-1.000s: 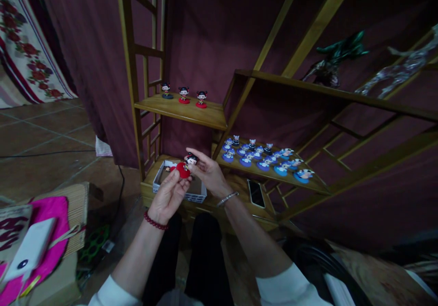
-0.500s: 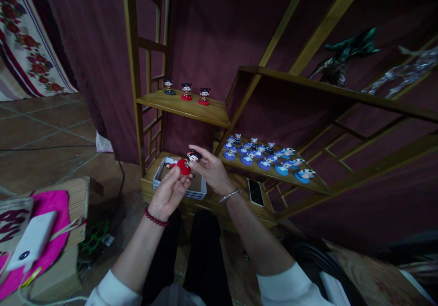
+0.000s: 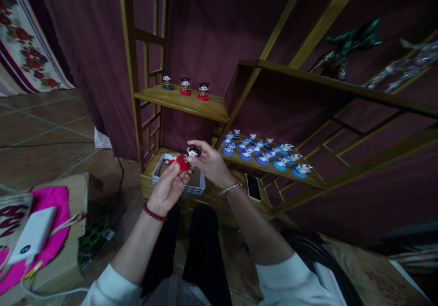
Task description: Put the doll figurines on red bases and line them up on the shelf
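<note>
Both hands hold one small figurine (image 3: pixel 193 151) with black hair buns, tilted above a shallow cardboard box (image 3: pixel 195 189). My left hand (image 3: pixel 170 183) pinches its round red base (image 3: pixel 183 162). Around the figurine's body close the fingers of my right hand (image 3: pixel 209 163). Another figurine (image 3: pixel 168 162) lies in the box, partly hidden by the left hand. Three similar figurines stand on the small upper shelf (image 3: pixel 181 103); the middle figurine (image 3: pixel 185 86) and the right one have red bases, the left one a dark base.
On the lower right shelf stand several purple, blue and black figurines (image 3: pixel 246 153). A phone (image 3: pixel 253 187) lies below them. At left, a white power bank (image 3: pixel 34 234) rests on a pink cloth (image 3: pixel 61 201). A green dragon-like ornament (image 3: pixel 352 41) sits on the upper right shelf.
The whole view has shifted slightly, so the shelves appear a little higher. Both hands keep their grip on the figurine and its base, with hardly any change in pose.
</note>
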### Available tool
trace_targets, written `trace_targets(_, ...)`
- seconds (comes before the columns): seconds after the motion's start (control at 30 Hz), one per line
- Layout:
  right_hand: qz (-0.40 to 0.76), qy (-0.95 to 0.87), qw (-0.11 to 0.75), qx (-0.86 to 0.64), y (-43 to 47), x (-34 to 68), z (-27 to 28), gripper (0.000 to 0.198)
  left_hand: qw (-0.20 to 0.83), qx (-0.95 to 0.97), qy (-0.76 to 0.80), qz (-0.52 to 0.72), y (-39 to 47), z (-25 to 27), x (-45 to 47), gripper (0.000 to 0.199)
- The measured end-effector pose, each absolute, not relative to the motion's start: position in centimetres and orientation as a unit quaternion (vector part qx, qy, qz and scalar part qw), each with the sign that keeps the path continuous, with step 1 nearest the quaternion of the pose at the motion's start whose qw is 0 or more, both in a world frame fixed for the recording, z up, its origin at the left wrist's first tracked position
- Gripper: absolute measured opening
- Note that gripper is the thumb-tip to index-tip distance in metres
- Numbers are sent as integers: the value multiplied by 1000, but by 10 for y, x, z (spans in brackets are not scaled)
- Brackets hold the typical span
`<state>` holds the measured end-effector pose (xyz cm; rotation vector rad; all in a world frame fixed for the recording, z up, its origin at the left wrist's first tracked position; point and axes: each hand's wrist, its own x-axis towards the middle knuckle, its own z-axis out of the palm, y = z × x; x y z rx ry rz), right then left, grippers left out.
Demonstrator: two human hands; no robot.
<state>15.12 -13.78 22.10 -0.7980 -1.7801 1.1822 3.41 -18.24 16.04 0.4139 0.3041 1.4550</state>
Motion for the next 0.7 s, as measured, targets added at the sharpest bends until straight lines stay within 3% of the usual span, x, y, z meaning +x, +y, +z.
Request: trace_targets(0.7,479,-723,405,-287,-139,151,217,37,712,179,144,663,-187,161,35,18)
